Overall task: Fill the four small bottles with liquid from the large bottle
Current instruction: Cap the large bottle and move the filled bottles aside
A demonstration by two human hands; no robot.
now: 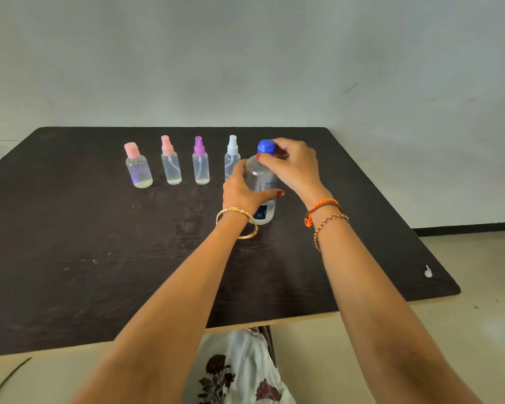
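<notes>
A large clear bottle (pixel 260 176) with a blue cap (pixel 266 147) stands upright on the dark table (pixel 99 258). My left hand (pixel 242 191) grips its body from the left. My right hand (pixel 292 164) pinches the blue cap from the right. To its left stand small clear bottles in a row: one with a flat pink cap (pixel 138 167), one with a pink spray top (pixel 170 161), one with a purple spray top (pixel 200 162), and one with a white spray top (pixel 231 156), partly hidden behind my left hand. Each holds a little liquid at the bottom.
A small white object (pixel 428 272) lies near the table's right edge. A grey wall stands behind the table. Pale floor shows to the right and below, with a dark cable (pixel 9 377) at the lower left. Floral cloth (pixel 239 371) covers my lap under the front edge.
</notes>
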